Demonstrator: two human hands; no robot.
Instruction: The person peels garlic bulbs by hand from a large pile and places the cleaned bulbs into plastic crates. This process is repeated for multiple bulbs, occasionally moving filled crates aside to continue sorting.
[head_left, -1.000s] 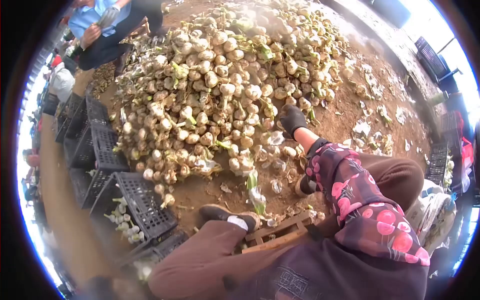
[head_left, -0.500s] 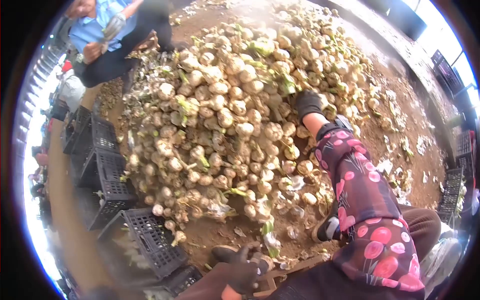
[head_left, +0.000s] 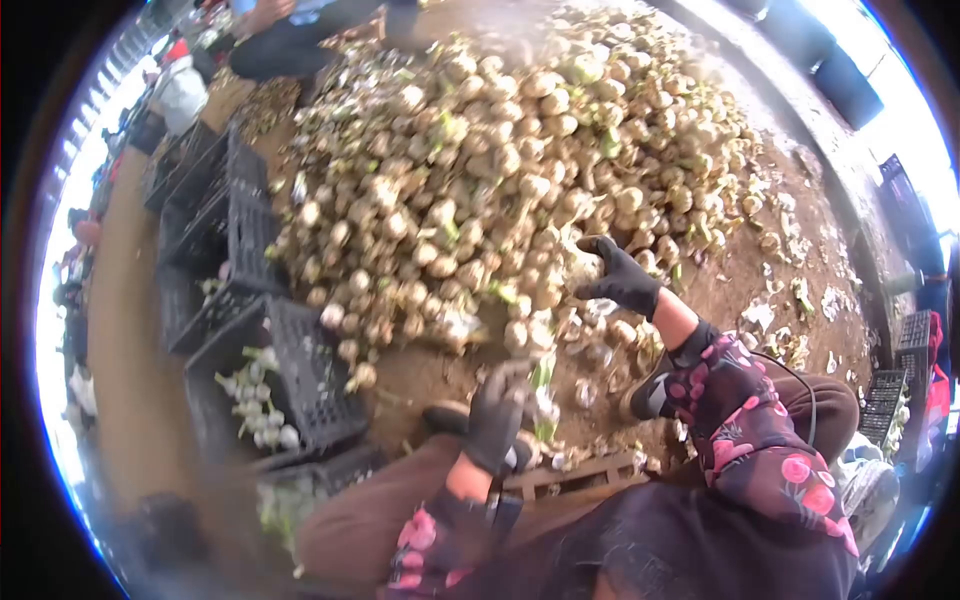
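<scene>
A large heap of garlic bulbs (head_left: 470,180) with dry stems and some green leaves lies on the earth floor before me. My right hand (head_left: 622,280), in a dark glove, is at the heap's near right side. Its thumb and fingers curve around a pale garlic bulb (head_left: 580,264). My left hand (head_left: 495,415), also in a dark glove, is raised over my left knee, in front of the heap's near edge. Blur hides whether anything is in its fingers. A low wooden piece (head_left: 575,475) with slots lies between my legs.
Black plastic crates (head_left: 310,375) line the left side; the nearer one holds trimmed white bulbs (head_left: 270,425). Another person (head_left: 300,40) sits at the far left of the heap. More crates (head_left: 885,400) and a concrete ledge (head_left: 800,130) are on the right. Loose skins litter the ground.
My right hand has drawn back from deeper in the heap toward me. My left hand has risen from beside the wooden piece. The view has shifted, showing more of the left crates.
</scene>
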